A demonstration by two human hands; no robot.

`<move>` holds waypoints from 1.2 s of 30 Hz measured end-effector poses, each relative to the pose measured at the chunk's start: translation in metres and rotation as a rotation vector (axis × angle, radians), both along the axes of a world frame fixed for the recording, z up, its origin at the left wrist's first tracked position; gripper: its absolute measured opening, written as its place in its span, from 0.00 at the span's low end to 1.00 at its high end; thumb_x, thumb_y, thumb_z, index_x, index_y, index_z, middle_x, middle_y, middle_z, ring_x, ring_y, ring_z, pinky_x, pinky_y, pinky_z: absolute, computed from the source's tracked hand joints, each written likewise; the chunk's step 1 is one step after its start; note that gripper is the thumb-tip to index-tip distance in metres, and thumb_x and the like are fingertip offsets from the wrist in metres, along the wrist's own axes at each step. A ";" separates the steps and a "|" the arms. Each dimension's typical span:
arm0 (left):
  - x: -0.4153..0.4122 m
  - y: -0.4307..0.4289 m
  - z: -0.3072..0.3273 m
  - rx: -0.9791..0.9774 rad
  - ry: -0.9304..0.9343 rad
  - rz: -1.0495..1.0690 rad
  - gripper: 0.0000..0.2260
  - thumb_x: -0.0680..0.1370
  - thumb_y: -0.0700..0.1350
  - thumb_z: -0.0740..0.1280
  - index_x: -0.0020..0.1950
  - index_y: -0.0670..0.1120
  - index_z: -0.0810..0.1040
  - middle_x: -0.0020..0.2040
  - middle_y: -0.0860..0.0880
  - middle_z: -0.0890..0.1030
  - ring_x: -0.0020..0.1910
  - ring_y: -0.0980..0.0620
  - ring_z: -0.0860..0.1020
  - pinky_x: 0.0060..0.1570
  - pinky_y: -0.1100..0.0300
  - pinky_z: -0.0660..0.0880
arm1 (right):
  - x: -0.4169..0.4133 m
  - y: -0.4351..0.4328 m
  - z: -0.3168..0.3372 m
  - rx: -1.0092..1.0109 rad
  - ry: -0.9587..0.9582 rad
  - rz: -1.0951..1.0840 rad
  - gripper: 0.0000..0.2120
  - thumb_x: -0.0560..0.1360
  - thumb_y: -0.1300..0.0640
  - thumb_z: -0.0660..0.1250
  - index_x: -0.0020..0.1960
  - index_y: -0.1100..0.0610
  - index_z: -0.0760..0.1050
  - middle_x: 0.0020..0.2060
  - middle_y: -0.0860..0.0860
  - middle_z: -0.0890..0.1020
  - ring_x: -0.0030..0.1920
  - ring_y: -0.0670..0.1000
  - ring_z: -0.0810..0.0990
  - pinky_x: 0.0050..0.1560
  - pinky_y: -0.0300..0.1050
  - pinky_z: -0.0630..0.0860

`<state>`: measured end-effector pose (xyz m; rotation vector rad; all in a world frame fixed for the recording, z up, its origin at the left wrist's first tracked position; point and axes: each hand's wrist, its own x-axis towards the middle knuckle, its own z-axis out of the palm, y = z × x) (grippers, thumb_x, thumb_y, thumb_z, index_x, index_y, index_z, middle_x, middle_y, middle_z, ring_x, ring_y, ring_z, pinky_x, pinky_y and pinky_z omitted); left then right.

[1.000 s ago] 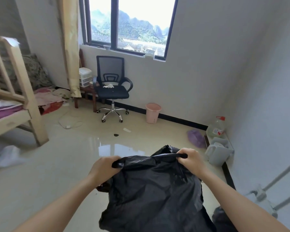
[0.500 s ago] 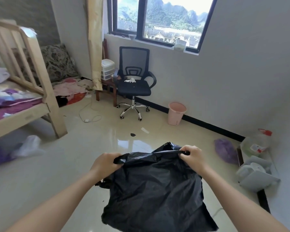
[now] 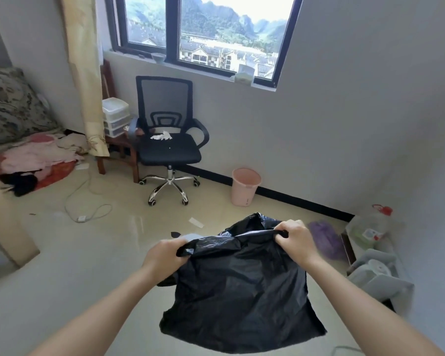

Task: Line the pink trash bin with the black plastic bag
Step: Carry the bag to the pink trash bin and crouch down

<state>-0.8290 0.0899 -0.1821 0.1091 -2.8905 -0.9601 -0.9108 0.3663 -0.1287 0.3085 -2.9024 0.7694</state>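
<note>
The person held a thin, crinkled black plastic bag (image 3: 242,283) in the air with both hands. The left hand (image 3: 162,258) was clenched on the left part of the bag's upper edge, and the right hand (image 3: 296,240) was clenched on the right part, so the film was stretched between them and the rest hung loose below the hands. A second layer of the bag stood up behind the stretched edge, so the mouth seemed only a little opened.

The round pink plastic trash bin (image 3: 245,187) stood upright on the shiny floor (image 3: 88,253), well beyond both hands, close to the wall and to the right of a black mesh office chair (image 3: 168,142). It looked empty, with no liner in it.

The step in hand seemed to be bringing the bag to the bin. To do it well, the person should probably separate the two layers at the mouth before arriving, keep both grips on the edge, lower the closed bottom into the bin first, and then fold the edge over the rim evenly all around.
</note>
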 end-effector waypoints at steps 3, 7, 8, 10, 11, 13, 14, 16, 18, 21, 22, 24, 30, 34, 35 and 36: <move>-0.045 0.001 -0.015 0.026 -0.068 -0.049 0.05 0.73 0.40 0.66 0.48 0.44 0.79 0.35 0.50 0.75 0.41 0.45 0.76 0.36 0.56 0.69 | -0.031 0.006 -0.014 0.029 -0.034 -0.046 0.07 0.71 0.65 0.66 0.48 0.62 0.80 0.46 0.59 0.82 0.53 0.59 0.73 0.54 0.50 0.68; -0.116 0.014 -0.033 0.044 -0.080 -0.100 0.02 0.72 0.39 0.67 0.43 0.43 0.78 0.31 0.54 0.72 0.38 0.47 0.74 0.34 0.56 0.69 | -0.087 0.024 -0.030 0.018 -0.075 -0.086 0.08 0.71 0.66 0.65 0.48 0.63 0.80 0.47 0.59 0.82 0.53 0.58 0.73 0.47 0.42 0.65; -0.136 0.020 -0.036 0.032 -0.077 -0.113 0.04 0.72 0.39 0.67 0.45 0.41 0.78 0.31 0.54 0.71 0.39 0.48 0.73 0.31 0.61 0.66 | -0.105 0.030 -0.033 0.009 -0.078 -0.100 0.08 0.71 0.66 0.65 0.49 0.63 0.80 0.47 0.59 0.82 0.53 0.58 0.73 0.46 0.41 0.63; -0.176 0.033 -0.038 -0.003 -0.070 -0.132 0.06 0.73 0.41 0.66 0.48 0.41 0.78 0.31 0.56 0.70 0.39 0.50 0.71 0.29 0.64 0.62 | -0.143 0.041 -0.038 0.002 -0.083 -0.124 0.08 0.71 0.66 0.65 0.49 0.63 0.80 0.47 0.60 0.82 0.53 0.59 0.73 0.46 0.40 0.63; -0.197 0.040 -0.038 -0.023 -0.082 -0.133 0.06 0.73 0.42 0.65 0.48 0.42 0.78 0.31 0.57 0.69 0.39 0.50 0.71 0.29 0.61 0.63 | -0.163 0.046 -0.039 -0.011 -0.080 -0.131 0.08 0.71 0.66 0.65 0.49 0.63 0.80 0.47 0.60 0.82 0.53 0.59 0.73 0.47 0.41 0.64; -0.239 0.050 -0.036 -0.048 -0.103 -0.133 0.07 0.74 0.43 0.65 0.49 0.43 0.78 0.33 0.54 0.74 0.41 0.47 0.74 0.34 0.59 0.65 | -0.205 0.056 -0.039 -0.038 -0.073 -0.145 0.08 0.71 0.66 0.65 0.49 0.64 0.80 0.47 0.60 0.81 0.53 0.59 0.72 0.48 0.42 0.64; -0.258 0.054 -0.033 -0.058 -0.109 -0.129 0.07 0.74 0.44 0.65 0.50 0.44 0.78 0.37 0.51 0.78 0.43 0.45 0.76 0.36 0.59 0.66 | -0.224 0.060 -0.038 -0.035 -0.084 -0.154 0.08 0.71 0.66 0.64 0.49 0.64 0.80 0.47 0.61 0.81 0.54 0.59 0.72 0.48 0.41 0.63; -0.295 0.062 -0.029 -0.043 -0.100 -0.108 0.07 0.74 0.44 0.65 0.50 0.45 0.78 0.43 0.47 0.82 0.47 0.43 0.78 0.36 0.58 0.67 | -0.261 0.070 -0.037 -0.027 -0.087 -0.146 0.08 0.72 0.66 0.64 0.49 0.64 0.80 0.47 0.60 0.81 0.54 0.58 0.72 0.46 0.40 0.62; -0.329 0.069 -0.029 -0.038 -0.099 -0.100 0.06 0.74 0.44 0.66 0.49 0.45 0.78 0.42 0.47 0.82 0.47 0.43 0.78 0.36 0.59 0.66 | -0.299 0.076 -0.035 -0.037 -0.082 -0.148 0.08 0.72 0.66 0.64 0.49 0.63 0.79 0.48 0.60 0.81 0.54 0.58 0.72 0.45 0.39 0.61; -0.368 0.075 -0.035 -0.060 -0.131 -0.102 0.06 0.74 0.44 0.65 0.47 0.43 0.77 0.38 0.48 0.78 0.45 0.44 0.77 0.35 0.58 0.64 | -0.345 0.077 -0.041 -0.035 -0.108 -0.156 0.08 0.72 0.66 0.64 0.49 0.63 0.79 0.48 0.60 0.81 0.55 0.58 0.71 0.44 0.38 0.59; -0.381 0.076 -0.039 -0.068 -0.145 -0.105 0.06 0.74 0.44 0.65 0.46 0.42 0.77 0.37 0.49 0.75 0.44 0.44 0.77 0.34 0.58 0.64 | -0.359 0.076 -0.045 -0.033 -0.120 -0.149 0.08 0.72 0.66 0.63 0.49 0.63 0.79 0.48 0.60 0.81 0.55 0.57 0.71 0.44 0.38 0.60; -0.412 0.073 -0.048 -0.073 -0.157 -0.106 0.06 0.74 0.44 0.65 0.46 0.42 0.77 0.36 0.51 0.74 0.44 0.44 0.77 0.32 0.57 0.63 | -0.390 0.072 -0.052 -0.026 -0.139 -0.151 0.08 0.72 0.66 0.63 0.49 0.63 0.79 0.48 0.60 0.81 0.55 0.57 0.71 0.46 0.41 0.63; -0.521 0.055 -0.071 -0.022 -0.183 -0.095 0.06 0.73 0.44 0.65 0.47 0.44 0.77 0.40 0.47 0.80 0.47 0.43 0.78 0.37 0.56 0.68 | -0.489 0.055 -0.068 0.003 -0.170 -0.184 0.09 0.72 0.65 0.63 0.49 0.63 0.79 0.49 0.59 0.80 0.56 0.57 0.71 0.52 0.45 0.68; -0.591 0.041 -0.077 -0.031 -0.220 -0.143 0.07 0.74 0.44 0.65 0.49 0.44 0.78 0.40 0.50 0.78 0.48 0.44 0.78 0.36 0.59 0.65 | -0.547 0.045 -0.072 0.026 -0.196 -0.200 0.09 0.72 0.66 0.63 0.49 0.64 0.79 0.50 0.59 0.81 0.56 0.57 0.71 0.52 0.41 0.66; -0.609 0.040 -0.079 -0.035 -0.224 -0.145 0.07 0.74 0.44 0.64 0.49 0.44 0.77 0.39 0.52 0.77 0.48 0.44 0.78 0.36 0.59 0.65 | -0.560 0.044 -0.073 0.028 -0.194 -0.197 0.09 0.72 0.66 0.63 0.49 0.64 0.79 0.50 0.59 0.81 0.56 0.57 0.71 0.52 0.40 0.65; -0.625 0.039 -0.080 -0.043 -0.233 -0.139 0.07 0.74 0.44 0.64 0.49 0.44 0.77 0.39 0.52 0.76 0.49 0.44 0.78 0.36 0.59 0.65 | -0.573 0.043 -0.076 0.029 -0.200 -0.207 0.09 0.72 0.66 0.63 0.49 0.64 0.79 0.50 0.58 0.81 0.56 0.56 0.71 0.51 0.39 0.65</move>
